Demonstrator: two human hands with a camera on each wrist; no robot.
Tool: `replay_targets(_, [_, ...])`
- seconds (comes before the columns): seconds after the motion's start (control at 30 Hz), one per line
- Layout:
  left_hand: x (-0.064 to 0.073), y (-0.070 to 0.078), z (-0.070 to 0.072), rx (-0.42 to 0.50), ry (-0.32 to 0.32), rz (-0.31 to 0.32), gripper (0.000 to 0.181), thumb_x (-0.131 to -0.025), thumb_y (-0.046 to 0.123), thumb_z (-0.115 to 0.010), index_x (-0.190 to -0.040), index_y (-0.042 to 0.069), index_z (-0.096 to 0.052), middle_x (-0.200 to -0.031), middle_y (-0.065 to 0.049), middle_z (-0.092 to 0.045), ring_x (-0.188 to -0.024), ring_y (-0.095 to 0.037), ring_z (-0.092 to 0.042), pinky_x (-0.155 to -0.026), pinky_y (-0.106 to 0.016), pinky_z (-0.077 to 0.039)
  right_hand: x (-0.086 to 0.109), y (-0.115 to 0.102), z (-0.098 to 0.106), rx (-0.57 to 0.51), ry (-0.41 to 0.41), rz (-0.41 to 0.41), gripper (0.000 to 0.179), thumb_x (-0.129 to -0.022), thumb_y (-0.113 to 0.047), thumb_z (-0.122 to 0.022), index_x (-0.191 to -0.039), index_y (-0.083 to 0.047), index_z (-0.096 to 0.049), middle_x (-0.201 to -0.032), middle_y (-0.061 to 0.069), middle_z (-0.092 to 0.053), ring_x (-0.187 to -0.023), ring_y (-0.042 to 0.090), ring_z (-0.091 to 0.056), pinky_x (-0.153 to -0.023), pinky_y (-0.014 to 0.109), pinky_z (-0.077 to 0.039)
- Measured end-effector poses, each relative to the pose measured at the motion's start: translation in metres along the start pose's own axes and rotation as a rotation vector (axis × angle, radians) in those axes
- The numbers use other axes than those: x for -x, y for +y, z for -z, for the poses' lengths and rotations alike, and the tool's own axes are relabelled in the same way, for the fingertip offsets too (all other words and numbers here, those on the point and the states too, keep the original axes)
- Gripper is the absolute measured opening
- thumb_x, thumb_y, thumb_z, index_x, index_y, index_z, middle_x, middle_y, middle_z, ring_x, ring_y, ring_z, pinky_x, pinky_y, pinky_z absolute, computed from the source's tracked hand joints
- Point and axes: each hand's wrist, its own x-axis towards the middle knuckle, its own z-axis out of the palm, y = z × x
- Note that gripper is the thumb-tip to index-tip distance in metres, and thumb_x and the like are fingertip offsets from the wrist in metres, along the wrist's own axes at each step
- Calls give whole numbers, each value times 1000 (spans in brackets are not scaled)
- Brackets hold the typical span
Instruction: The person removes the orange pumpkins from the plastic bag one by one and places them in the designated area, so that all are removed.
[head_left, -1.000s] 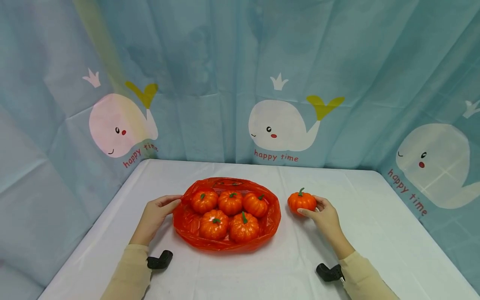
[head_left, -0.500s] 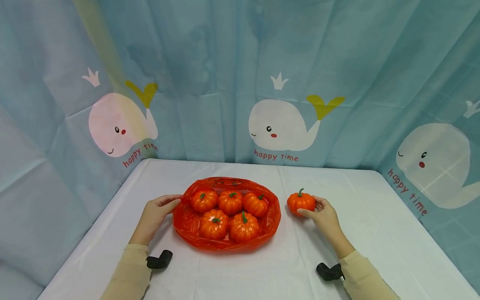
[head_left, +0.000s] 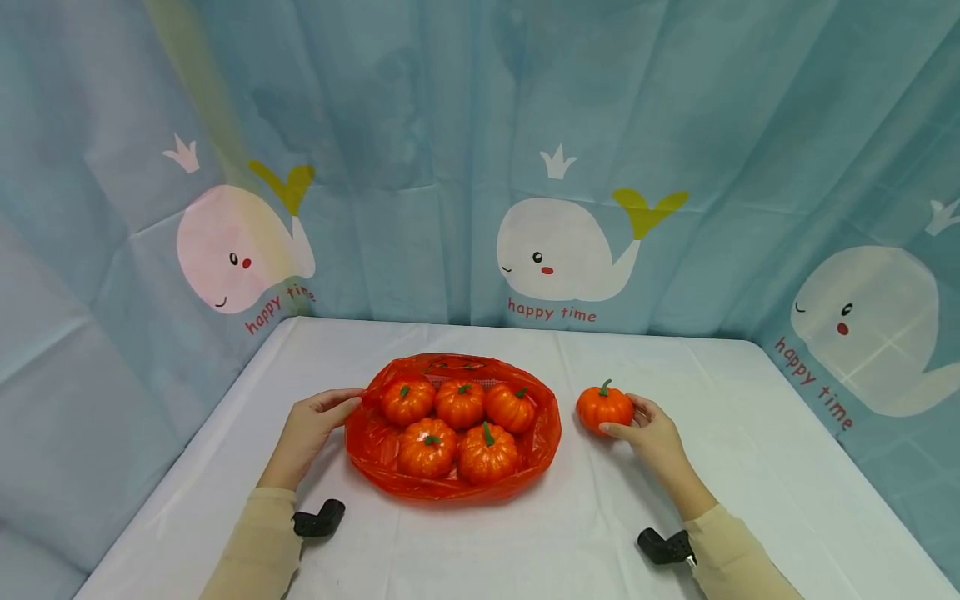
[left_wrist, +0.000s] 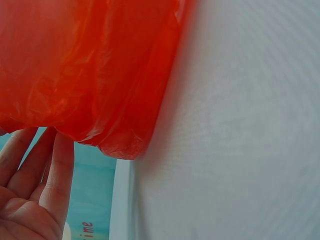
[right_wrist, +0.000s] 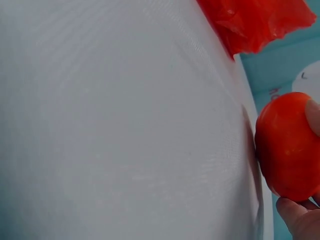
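Glossy orange, ribbed, green stem at 12 o'clock: the loose pumpkin (head_left: 604,411) is at 3 o'clock from the red bag (head_left: 420,492), outside its rim. Base contact with the cloth: cannot tell.

Right hand (head_left: 651,435): at the pumpkin's 4 o'clock; thumb on the near face at 5, fingers curled round the side at 2. Spread to the pumpkin's width, gripping it.

Room: a strip of white cloth separates pumpkin from rim; wider cloth lies past the right hand toward 3 o'clock and below the bag toward 6. The white table (head_left: 465,554) has its far edge at 12, rounded corners near 10 and 2.

Container: bag of thin plastic, wide mouth, oval rim. Contents: five pumpkins (head_left: 427,449), set at about 10, 12, 2, 4 and 8, stems green. Small patterned patch inside at 12; too small to identify.

Left hand (head_left: 309,427): at the bag's 9 to 10 o'clock, thumb and forefinger nearly together, pinching the rim; fingertips partly hidden in the left wrist view.

Outward: black fitting (head_left: 320,518) at the left cuff, another at the right; whale-print blue curtain (head_left: 405,242) behind, across 12.
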Motion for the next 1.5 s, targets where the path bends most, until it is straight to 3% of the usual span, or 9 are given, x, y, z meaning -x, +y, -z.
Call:
replay_targets(0.53, [0,-1,0,8,5,-11,54,-95,49,-62,-133,10,-64,-131,-8,-67,-104,-4,-59,-88,-15,-49,6,4,5,-7,-16,-9,85,-86,-14,-77,-152,6,-28,-158,29,-29,-147,41,-32,-114,45,-34])
replay_targets(1.5, [0,1,0,6,-4,10,57,-95,51,-60,-135,11,-62,-136,-9,-63,-116,-16,-57,-95,-22,-48,9,5,1,-1,-23,-11,85,-86,-14,-77,-152,5,-28,-158,29,-29,-146,43,-32,-116,49,-34])
